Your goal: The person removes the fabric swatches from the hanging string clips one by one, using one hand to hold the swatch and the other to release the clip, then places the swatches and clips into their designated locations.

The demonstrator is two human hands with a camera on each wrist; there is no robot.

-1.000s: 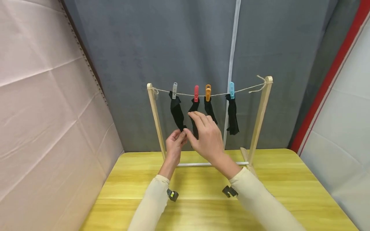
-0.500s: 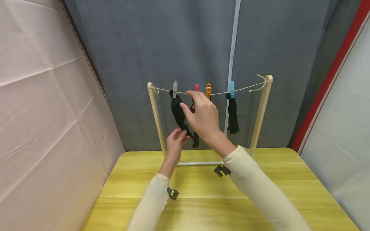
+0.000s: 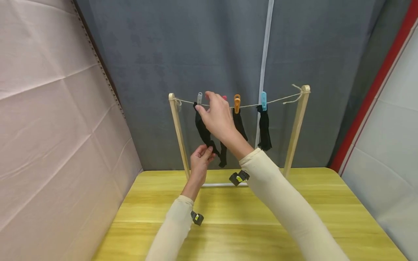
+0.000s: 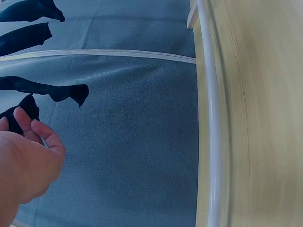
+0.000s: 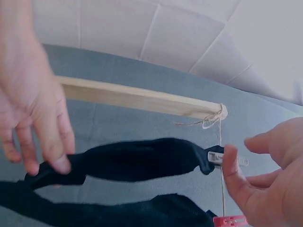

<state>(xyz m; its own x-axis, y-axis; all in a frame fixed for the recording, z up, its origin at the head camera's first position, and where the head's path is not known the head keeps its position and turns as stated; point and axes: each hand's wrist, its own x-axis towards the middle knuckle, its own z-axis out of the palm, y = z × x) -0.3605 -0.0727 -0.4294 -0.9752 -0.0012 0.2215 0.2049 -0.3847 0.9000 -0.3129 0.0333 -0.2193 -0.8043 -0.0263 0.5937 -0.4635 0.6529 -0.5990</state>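
Note:
A black sock (image 3: 202, 127) hangs at the left of a string from a clear grey clothespin (image 5: 216, 157). My left hand (image 3: 199, 164) pinches the lower end of this sock between thumb and fingers. Up at the string, my right hand (image 3: 218, 115) is beside the grey clothespin, thumb and fingers parted with nothing between them. A second black sock (image 5: 156, 210) hangs next to it from a red clothespin (image 5: 229, 221), mostly covered by my right hand in the head view. Further right, an orange clothespin (image 3: 237, 104) and a blue clothespin (image 3: 263, 101) each hold a black sock.
The string is tied between a left wooden post (image 3: 179, 134) and a right wooden post (image 3: 296, 130). A white rod (image 4: 213, 123) runs low between them, above the wood-grain table (image 3: 225, 235). Grey curtain (image 3: 147, 54) stands behind, with white cloth walls (image 3: 58, 127) at the sides.
My right hand has risen from the sock's lower end, moving up and left to the grey clothespin. The left hand keeps its pinch on the sock in nearly the same place.

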